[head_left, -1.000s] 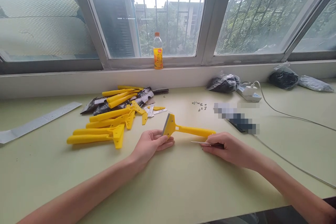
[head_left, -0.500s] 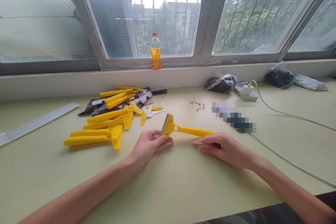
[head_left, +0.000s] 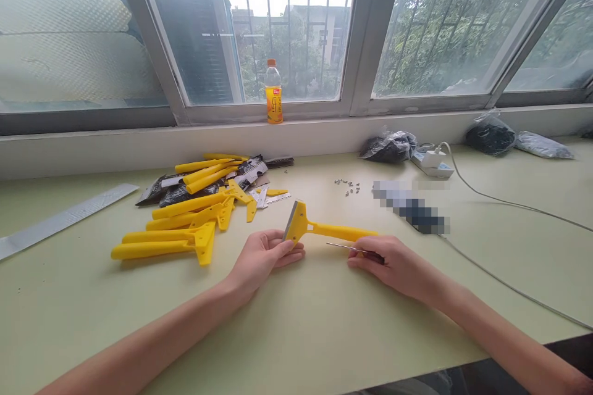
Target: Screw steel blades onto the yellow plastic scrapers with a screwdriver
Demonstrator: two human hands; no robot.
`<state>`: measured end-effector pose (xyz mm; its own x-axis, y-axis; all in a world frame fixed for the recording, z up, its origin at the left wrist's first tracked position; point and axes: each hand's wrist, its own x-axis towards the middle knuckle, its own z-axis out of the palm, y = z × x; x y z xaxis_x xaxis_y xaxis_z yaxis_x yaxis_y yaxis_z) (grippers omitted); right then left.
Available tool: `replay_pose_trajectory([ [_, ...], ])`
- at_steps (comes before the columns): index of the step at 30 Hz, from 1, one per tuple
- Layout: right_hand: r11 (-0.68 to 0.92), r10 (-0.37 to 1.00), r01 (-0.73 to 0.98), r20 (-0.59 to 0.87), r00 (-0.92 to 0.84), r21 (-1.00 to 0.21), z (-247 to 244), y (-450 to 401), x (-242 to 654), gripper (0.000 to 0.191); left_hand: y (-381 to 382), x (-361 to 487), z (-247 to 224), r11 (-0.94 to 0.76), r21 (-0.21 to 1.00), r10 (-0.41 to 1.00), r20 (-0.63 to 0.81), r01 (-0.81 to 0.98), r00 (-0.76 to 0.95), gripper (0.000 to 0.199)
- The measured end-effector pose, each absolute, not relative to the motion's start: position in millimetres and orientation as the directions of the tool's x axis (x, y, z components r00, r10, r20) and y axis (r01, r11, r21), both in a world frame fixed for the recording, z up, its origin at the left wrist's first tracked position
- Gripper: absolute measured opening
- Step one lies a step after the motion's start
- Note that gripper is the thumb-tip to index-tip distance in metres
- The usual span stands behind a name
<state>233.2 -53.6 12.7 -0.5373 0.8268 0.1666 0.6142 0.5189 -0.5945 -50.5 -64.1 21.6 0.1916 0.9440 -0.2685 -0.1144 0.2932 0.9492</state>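
Yellow scraper [head_left: 301, 217] is pinched by left fingers [head_left: 281, 250], screwdriver [head_left: 340, 247] by right fingers [head_left: 364, 263] (open tabletop [head_left: 296, 321] toward near edge [head_left: 417, 373])

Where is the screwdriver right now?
In the head view, the screwdriver is in the right hand, right of centre, pointing left just below the handle of the yellow scraper.

Your left hand [head_left: 264, 262] and right hand [head_left: 396, 264] are bare, with slender fingers and narrow wrists. Your left forearm [head_left: 167, 333] and right forearm [head_left: 491, 321] are bare too, slim and smooth in outline, widening evenly away from the wrist. Below the front edge of the smooth, pale green tabletop [head_left: 287, 345], a dark grey patch [head_left: 445, 379] shows, too dim to confirm as your clothing.
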Motion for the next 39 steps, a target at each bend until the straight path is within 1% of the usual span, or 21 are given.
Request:
replay_pose_trajectory([
  [2, 0.527, 0.82, 0.605, 0.17, -0.547, -0.597, 13.5, -54.9, 233.7, 0.025, -64.7, -49.8, 21.0, 0.283, 0.953, 0.947, -0.26, -0.109, 0.186, 0.023],
  [6, 0.506, 0.812, 0.597, 0.11, -0.574, -0.623, 15.7, -55.5, 240.2, 0.029, -65.2, -49.5, 19.0, 0.273, 0.954, 0.952, -0.25, -0.123, 0.178, 0.024],
  [10, 0.516, 0.813, 0.62, 0.109, -0.572, -0.591, 16.6, -55.8, 245.8, 0.038, -64.6, -49.3, 18.6, 0.261, 0.956, 0.955, -0.236, -0.132, 0.182, 0.028],
  [15, 0.474, 0.842, 0.655, 0.086, -0.533, -0.589, 15.8, -56.5, 245.3, 0.026, -65.1, -48.5, 20.6, 0.268, 0.953, 0.954, -0.243, -0.138, 0.174, 0.027],
  [23, 0.516, 0.837, 0.641, 0.176, -0.517, -0.569, 11.0, -62.4, 243.8, 0.025, -66.2, -46.7, 21.3, 0.268, 0.954, 0.955, -0.245, -0.137, 0.167, 0.022],
  [25, 0.533, 0.836, 0.613, 0.25, -0.489, -0.583, 18.0, -63.9, 230.4, 0.028, -67.6, -44.3, 21.3, 0.253, 0.956, 0.961, -0.231, -0.146, 0.154, 0.021],
  [27, 0.589, 0.806, 0.562, 0.363, -0.468, -0.581, 28.4, -62.1, 208.3, 0.029, -69.7, -41.8, 20.7, 0.218, 0.963, 0.969, -0.192, -0.162, 0.158, 0.025],
  [28, 0.63, 0.776, 0.535, 0.421, -0.47, -0.564, 33.6, -59.5, 195.3, 0.03, -70.7, -40.7, 20.2, 0.193, 0.966, 0.972, -0.165, -0.172, 0.168, 0.028],
  [30, 0.744, 0.668, 0.468, 0.516, -0.537, -0.476, 41.4, -51.7, 170.3, 0.032, -72.5, -39.4, 18.8, 0.148, 0.97, 0.976, -0.112, -0.192, 0.187, 0.034],
  [32, 0.792, 0.61, 0.445, 0.535, -0.584, -0.418, 42.8, -42.7, 152.4, 0.036, -73.3, -38.9, 16.7, 0.125, 0.972, 0.977, -0.085, -0.2, 0.194, 0.037],
  [35, 0.81, 0.586, 0.448, 0.542, -0.602, -0.378, 33.6, -33.0, 144.7, 0.037, -72.5, -38.6, 12.4, 0.117, 0.971, 0.977, -0.076, -0.206, 0.198, 0.04],
  [39, 0.851, 0.508, 0.467, 0.597, -0.62, -0.239, 15.8, -28.3, 149.8, 0.033, -70.1, -38.0, 9.1, 0.121, 0.962, 0.972, -0.064, -0.246, 0.225, 0.045],
])
